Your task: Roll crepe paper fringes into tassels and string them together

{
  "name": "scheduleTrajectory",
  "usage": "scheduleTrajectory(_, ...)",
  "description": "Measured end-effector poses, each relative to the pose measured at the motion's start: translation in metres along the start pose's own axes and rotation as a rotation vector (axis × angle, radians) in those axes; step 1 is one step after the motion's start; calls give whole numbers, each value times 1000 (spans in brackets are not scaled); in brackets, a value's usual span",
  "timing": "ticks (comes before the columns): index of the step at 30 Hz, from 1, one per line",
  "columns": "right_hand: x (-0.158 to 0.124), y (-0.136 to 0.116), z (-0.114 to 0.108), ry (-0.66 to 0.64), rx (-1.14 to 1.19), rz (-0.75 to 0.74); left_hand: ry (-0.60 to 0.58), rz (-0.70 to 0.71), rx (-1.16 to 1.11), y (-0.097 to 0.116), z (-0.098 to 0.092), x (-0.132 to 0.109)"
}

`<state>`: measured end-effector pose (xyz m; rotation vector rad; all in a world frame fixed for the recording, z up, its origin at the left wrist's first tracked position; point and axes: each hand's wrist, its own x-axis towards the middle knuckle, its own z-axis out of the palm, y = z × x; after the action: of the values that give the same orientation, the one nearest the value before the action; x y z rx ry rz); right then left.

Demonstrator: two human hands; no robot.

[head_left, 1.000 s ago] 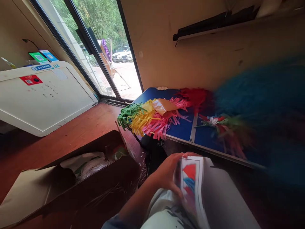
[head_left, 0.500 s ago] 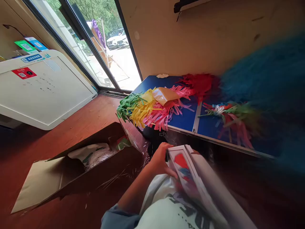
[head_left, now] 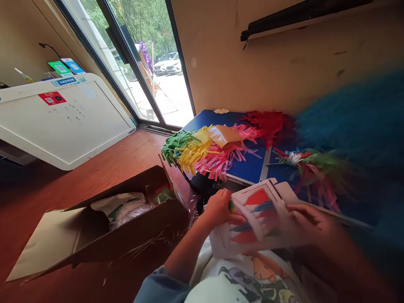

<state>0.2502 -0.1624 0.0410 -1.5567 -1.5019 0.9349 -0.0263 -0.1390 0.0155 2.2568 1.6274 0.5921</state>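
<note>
A flat white box (head_left: 221,240) with red, blue and green pieces showing on its face is held in front of my shirt. My left hand (head_left: 222,208) grips its left edge, thumb over the front. My right hand (head_left: 307,216) is at its right side, fingers bent against a white flap; some of this hand is blurred. Behind the box, the blue table (head_left: 248,162) bears green, yellow and pink paper fringe (head_left: 197,149) with a tan packet (head_left: 224,135) on top, a red fringe bunch (head_left: 268,124) and a mixed-colour bunch (head_left: 315,162).
On the red floor at left lies an open cardboard box (head_left: 126,235) with pale shredded strands (head_left: 131,212) inside. A white board (head_left: 72,122) stands near the glass door (head_left: 151,92). A blurred blue mass (head_left: 353,118) fills the right side.
The white box has turned so its coloured face shows more fully and sits higher. My right hand has come into clear sight at its right side. The view has shifted slightly.
</note>
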Motion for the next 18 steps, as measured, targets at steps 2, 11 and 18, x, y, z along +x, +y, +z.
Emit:
scheduleTrajectory(2,13,-2,-11,-124,17,155,-50,30,24,2,5,2)
scheduleTrajectory(11,1,16,-4,-126,-236,113,-191,74,45,-1,17,6)
scheduleTrajectory(18,-15,35,10,-550,328,201,-185,203,60,10,24,6)
